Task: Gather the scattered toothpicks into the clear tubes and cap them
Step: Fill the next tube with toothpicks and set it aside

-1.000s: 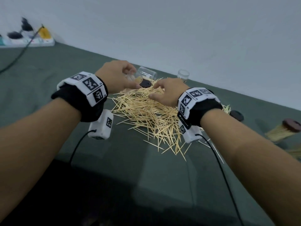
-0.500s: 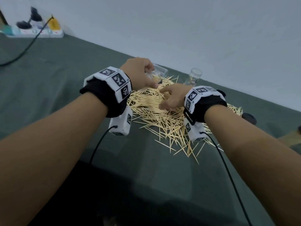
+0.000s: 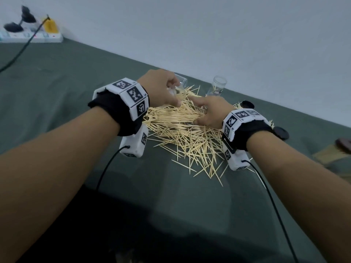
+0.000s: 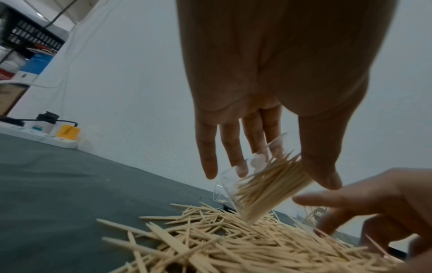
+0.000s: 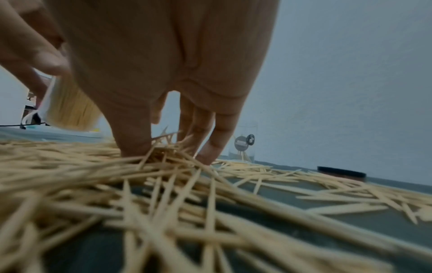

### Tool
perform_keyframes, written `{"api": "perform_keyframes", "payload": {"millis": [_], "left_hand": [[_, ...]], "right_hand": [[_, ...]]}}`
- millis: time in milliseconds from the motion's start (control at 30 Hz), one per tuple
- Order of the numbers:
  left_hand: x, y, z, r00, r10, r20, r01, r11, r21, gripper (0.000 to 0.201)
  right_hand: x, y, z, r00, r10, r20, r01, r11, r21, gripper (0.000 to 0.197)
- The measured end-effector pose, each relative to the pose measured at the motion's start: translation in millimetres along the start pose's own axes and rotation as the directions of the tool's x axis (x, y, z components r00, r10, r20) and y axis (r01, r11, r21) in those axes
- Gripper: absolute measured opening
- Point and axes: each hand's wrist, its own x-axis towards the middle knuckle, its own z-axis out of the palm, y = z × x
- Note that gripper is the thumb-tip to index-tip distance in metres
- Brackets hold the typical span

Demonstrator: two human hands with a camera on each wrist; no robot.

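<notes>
we see the left hand [image 3: 161,88] raised over the far edge of the toothpick pile [image 3: 182,133], its thumb and fingers grasping a clear tube [image 4: 259,182] that is tilted, mouth up toward the fingers and base down at the pile; in the left wrist view the tube is well filled with toothpicks, though we cannot tell whether its base touches the heap. from the head view most of that tube is hidden behind the knuckles – only a bit of its rim shows. the right hand [image 3: 210,112] is down on the pile, and the right wrist view shows its thumb and fingertips [image 5: 210,151] drawn together around a small bunch of toothpicks, pinching into the heap; how many it holds is lost in blur. a second clear tube [image 3: 217,88] stands upright and uncapped near the wall, beyond the right hand, with a few toothpicks inside and a dark round label on its side. two black caps lie on the green cloth [image 3: 76,103] – one [image 3: 247,104] just past the right wrist, partly hidden by the wrist band, another [image 3: 281,133] to the right of it. at the right edge a capped, filled tube [image 3: 334,150] lies blurred and cut off. a power strip [image 3: 32,36] sits at the far left by the wall.
</notes>
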Motion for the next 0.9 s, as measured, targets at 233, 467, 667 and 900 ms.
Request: {"api": "perform_keyframes", "payload": {"millis": [233,467,667,900], "left_hand": [[-1,0,-1,1.000,0.004,0.001,-0.004,0.999,0.045,0.060],[-1,-3,-5,1.000,0.019,-0.010,-0.018,0.997,0.071,0.061],[0,-4,-10,0.999,0.045,0.023,-0.047,0.993,0.106,0.063],[-3,-4,-8,0.998,0.050,0.045,-0.057,0.987,0.148,0.061]], "right_hand": [[1,-4,1,0.997,0.075,0.002,-0.075,0.997,0.009,0.061],[2,-8,1,0.997,0.062,-0.037,-0.062,0.998,-0.008,0.048],[-10,-1,-2,0.996,0.060,-0.064,-0.059,0.998,0.016,0.046],[-15,5,-9,0.991,0.102,-0.085,-0.097,0.993,0.068,0.045]]}}
